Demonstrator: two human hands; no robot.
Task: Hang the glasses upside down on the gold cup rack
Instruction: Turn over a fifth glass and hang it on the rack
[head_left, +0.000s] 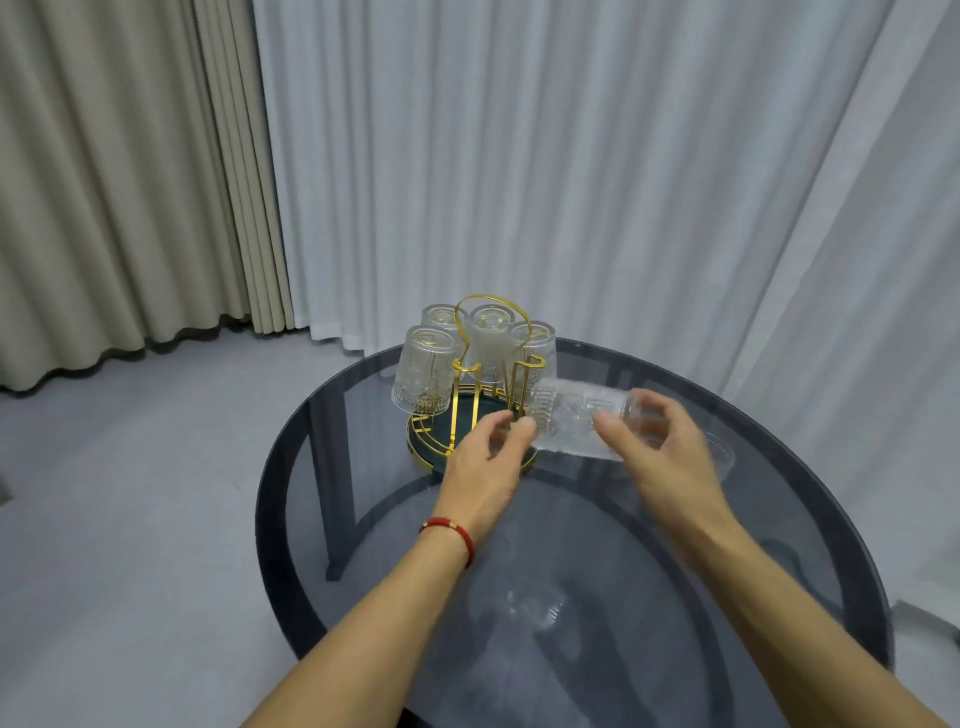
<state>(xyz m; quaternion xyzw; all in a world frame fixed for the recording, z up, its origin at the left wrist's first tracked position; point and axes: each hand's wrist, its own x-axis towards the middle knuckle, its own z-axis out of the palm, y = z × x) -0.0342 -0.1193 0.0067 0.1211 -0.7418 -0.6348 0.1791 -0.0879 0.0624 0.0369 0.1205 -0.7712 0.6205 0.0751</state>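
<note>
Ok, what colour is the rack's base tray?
Dark green with a gold rim, on the rack's base tray; the head view shows it.

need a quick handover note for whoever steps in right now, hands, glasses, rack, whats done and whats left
Right hand: grips the held glass, tipped sideways beside the rack.
Left hand: fingertips at that glass's rim, by the rack's base.
Gold cup rack: at the far side of the glass table, with four glasses upside down on it, such as the left glass.
Left: turn the held glass mouth down onto a free near prong.

Round dark glass table (810, 519) on grey floor (130, 493), beige curtain (119, 182) left, white sheer curtain (571, 156) behind.
</note>
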